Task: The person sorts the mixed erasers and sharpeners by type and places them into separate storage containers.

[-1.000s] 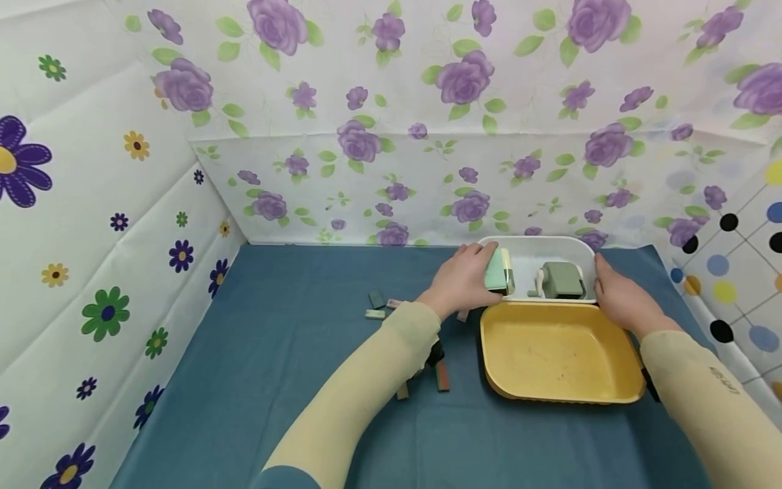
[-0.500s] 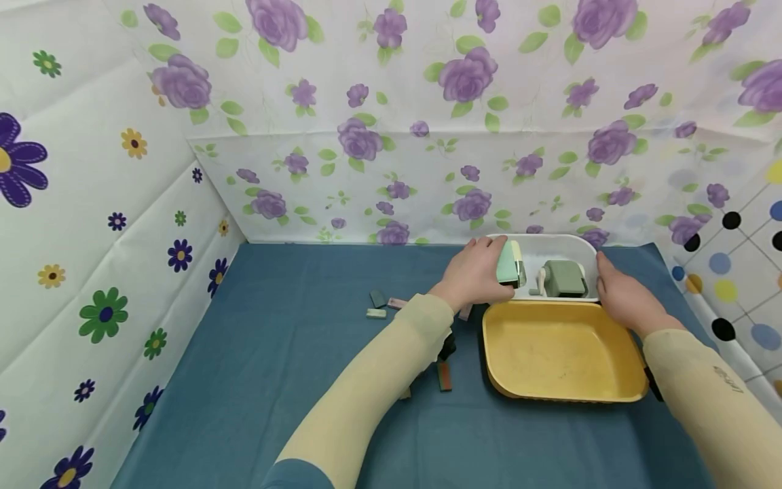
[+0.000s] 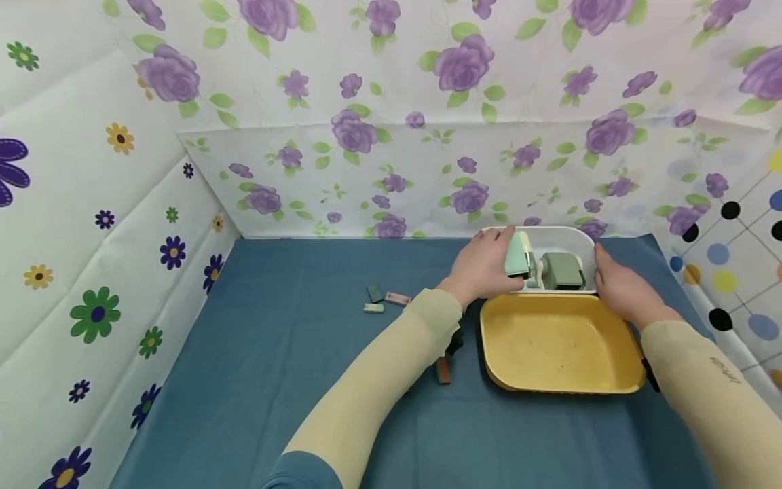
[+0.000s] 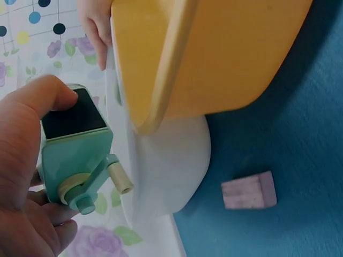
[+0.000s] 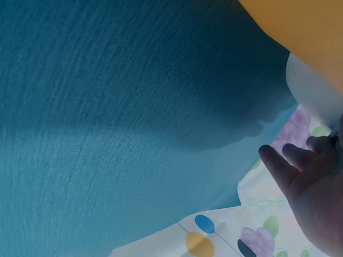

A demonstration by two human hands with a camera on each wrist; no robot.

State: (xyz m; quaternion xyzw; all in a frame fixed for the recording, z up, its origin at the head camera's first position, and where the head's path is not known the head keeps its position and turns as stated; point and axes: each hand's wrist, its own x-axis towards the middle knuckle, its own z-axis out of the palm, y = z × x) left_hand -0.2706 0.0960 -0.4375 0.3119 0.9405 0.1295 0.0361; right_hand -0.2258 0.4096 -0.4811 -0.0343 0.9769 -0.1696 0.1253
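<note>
My left hand (image 3: 482,268) grips a mint-green pencil sharpener (image 3: 517,257) at the left side of a white tray (image 3: 559,238). In the left wrist view, the thumb presses the dark panel of the sharpener (image 4: 77,160), and its crank handle (image 4: 96,182) points away from the palm. A second, grey-green sharpener (image 3: 562,270) sits in the tray, just right of the held one. My right hand (image 3: 626,288) touches the tray's right end with straight fingers. In the right wrist view, the fingers of that hand (image 5: 316,193) are spread beside the white tray wall (image 5: 311,85).
A yellow basin (image 3: 559,343) stands directly in front of the tray, overlapping its near edge. Several small eraser-like blocks lie left of it, including a pink one (image 3: 397,298), a pale one (image 3: 374,308) and a reddish-brown one (image 3: 442,371). A flowered sheet (image 3: 342,176) rises behind.
My left hand has moved right along the tray with the mint-green sharpener, closing the gap to the grey-green one. The right hand stays at the tray's end.
</note>
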